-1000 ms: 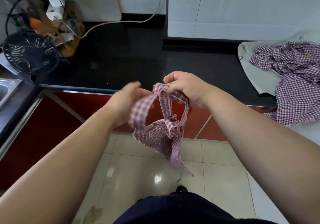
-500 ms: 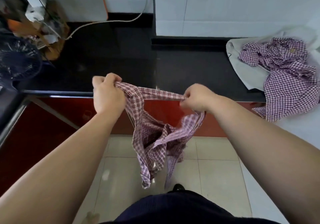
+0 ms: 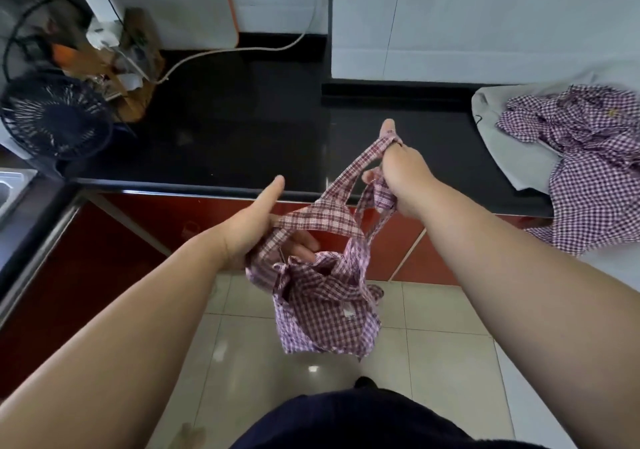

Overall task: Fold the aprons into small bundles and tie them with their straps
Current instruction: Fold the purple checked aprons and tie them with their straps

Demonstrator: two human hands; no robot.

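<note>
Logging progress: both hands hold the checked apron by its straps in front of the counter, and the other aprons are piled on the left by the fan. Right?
Not quite. The head view shows the other aprons piled on the right, on a grey cloth, far from the fan. The left hand and right hand do hold the checked apron by its straps.

Purple-and-white checked apron (image 3: pixel 325 303), crumpled into a loose bunch, hanging in the air just in front of the black counter (image 3: pixel 242 136) and below its edge. Upper folds caught in the left hand (image 3: pixel 256 226). Strap (image 3: pixel 349 174) of the same cloth drawn taut up over the counter's front edge, gripped by the right hand (image 3: pixel 401 174). Heap of aprons (image 3: pixel 588 157), unfolded, at the counter's right end, part drooping over its front.
</note>
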